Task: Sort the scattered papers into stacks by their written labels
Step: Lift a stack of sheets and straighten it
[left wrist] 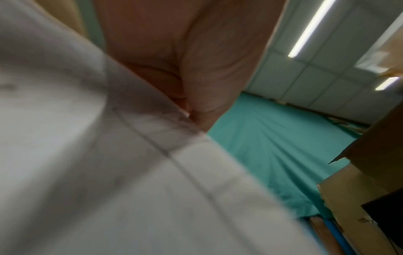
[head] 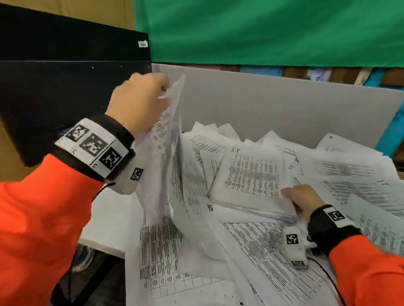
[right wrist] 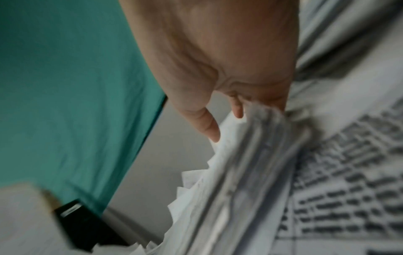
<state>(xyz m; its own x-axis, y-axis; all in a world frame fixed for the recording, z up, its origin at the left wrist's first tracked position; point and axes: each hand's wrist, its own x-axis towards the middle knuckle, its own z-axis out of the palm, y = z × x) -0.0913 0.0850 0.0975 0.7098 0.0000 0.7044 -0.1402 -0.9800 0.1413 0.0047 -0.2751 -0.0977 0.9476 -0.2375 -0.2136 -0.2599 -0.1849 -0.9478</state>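
An orange sleeve fills the near left corner. Beyond it the left hand is raised, its fingers curled tight on the top of several hanging sheets. Below those fingers the scattered papers cover the white table. The right hand grips the near corner of a stack marked "IT", thumb on top, fingers curled underneath. Behind stands a grey board.
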